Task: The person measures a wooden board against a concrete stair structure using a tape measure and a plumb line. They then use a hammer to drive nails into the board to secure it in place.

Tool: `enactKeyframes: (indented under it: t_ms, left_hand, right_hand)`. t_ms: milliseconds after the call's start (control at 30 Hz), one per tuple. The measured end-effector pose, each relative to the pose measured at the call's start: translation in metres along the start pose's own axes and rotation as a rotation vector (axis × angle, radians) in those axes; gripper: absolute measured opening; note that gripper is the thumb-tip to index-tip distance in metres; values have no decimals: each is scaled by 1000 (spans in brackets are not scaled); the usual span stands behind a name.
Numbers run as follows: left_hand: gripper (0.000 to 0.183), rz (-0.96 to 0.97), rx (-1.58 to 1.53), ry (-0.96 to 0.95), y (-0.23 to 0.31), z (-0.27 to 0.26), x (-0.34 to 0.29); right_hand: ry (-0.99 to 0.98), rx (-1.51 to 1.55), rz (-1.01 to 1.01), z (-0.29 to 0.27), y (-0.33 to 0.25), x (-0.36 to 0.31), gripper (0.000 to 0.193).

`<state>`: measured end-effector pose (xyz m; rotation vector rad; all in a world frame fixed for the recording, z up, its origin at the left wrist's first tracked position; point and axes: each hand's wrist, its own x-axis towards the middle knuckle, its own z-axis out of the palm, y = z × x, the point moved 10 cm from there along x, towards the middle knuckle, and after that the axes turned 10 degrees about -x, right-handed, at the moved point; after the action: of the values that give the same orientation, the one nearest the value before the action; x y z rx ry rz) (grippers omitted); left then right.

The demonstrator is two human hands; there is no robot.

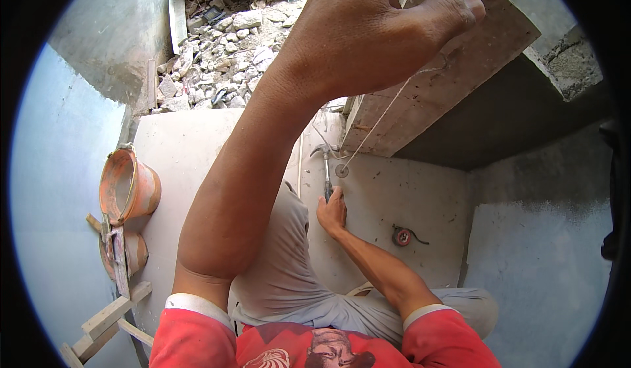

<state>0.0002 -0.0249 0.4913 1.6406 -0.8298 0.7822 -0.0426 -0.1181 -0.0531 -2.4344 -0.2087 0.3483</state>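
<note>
Rubble (227,55) lies heaped beyond the far edge of the pale floor slab (197,147) where I sit, with a bluish wall (62,151) on my left and another bluish wall (539,256) on my right. Around the dark grip of a claw hammer (327,174), the fingers of my right hand (333,211) are curled closed, thumb side up the handle. It lies just in front of my bent legs (282,263), its long axis running almost straight away from me, tilted slightly left, with the head at the far end. Just right of the handle is a round grey disc (341,171); from it a thin string (381,128) slants up and to the right, across the face of a stained board (483,42).

Raised high in front of me is my left hand (401,32), its thumb stretched to the right near a bit of string; the upper edge cuts off the other fingers, so I cannot tell whether they pinch it. Near my right forearm lies a tape measure (401,236), its tongue pointing right. Off to my left, an orange bucket (148,187) lies tilted.
</note>
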Motion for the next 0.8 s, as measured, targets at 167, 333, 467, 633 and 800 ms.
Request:
enactKeyframes:
  t_ms: [167,333,467,633,800]
  left_hand:
    - [24,59,-84,-16,-3,-2,4]
    - [24,96,-75,3,-5,-2,1]
    - [24,-22,-223,-3,-25,0,3]
    - [23,201,-213,-22,-13,-1,5]
    - [23,145,-174,-34,-12,-1,4]
  right_hand:
    - [-57,7,29,5,1,0,43]
    - [-30,-23,-22,5,-6,0,43]
    - [-21,-11,55,4,2,3,43]
    - [-49,-11,24,8,0,0,42]
    - [-1,-13,44,4,-1,0,41]
